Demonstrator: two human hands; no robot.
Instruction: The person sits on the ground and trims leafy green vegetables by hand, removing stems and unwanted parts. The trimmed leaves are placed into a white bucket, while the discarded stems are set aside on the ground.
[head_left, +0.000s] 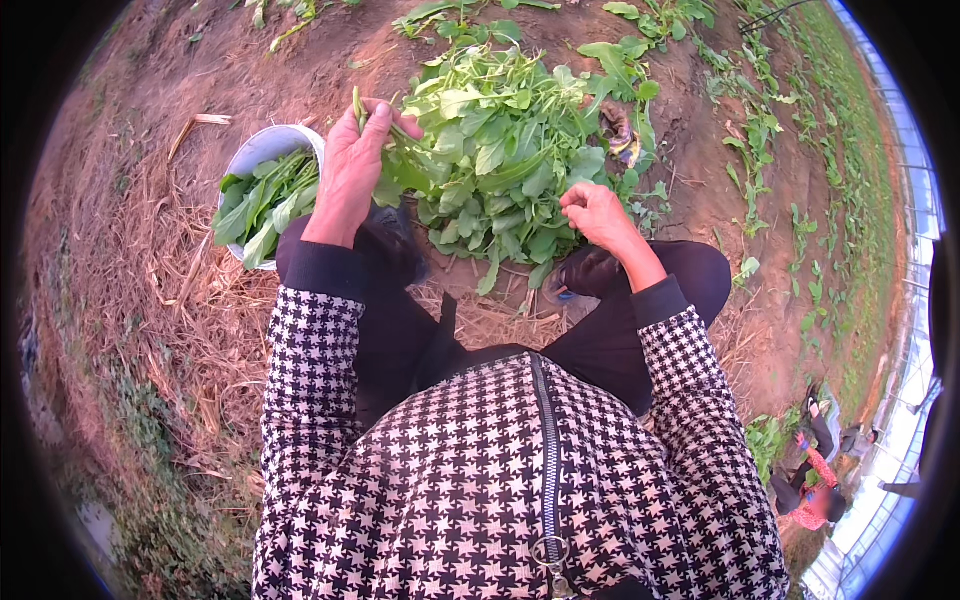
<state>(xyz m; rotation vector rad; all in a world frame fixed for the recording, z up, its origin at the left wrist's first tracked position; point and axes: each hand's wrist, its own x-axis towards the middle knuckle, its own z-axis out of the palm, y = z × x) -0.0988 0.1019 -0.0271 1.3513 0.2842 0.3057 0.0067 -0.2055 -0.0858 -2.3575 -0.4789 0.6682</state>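
Pinched between the thumb and fingers of my left hand (352, 154) are the stems of some leafy greens (405, 166), their leaves hanging to the right over a big heap of cut greens (502, 150). My right hand (600, 216) is at the heap's right lower edge, its fingers curled in; whether anything thin is between the fingertips, I cannot tell. To the left of my left hand, a white bucket (271, 139) leans beside my knee. Leafy greens (270, 199) lie in it with stems pointing up and right, some leaves hanging over the rim.
My bent knees (682, 274) flank the heap. Dry straw (202, 330) covers soil at left. A crumpled, patterned cloth-like item (621, 135) lies right of the heap. Rows of growing plants (825, 150) run along the right. Another person (814, 480) sits or crouches far off at lower right.
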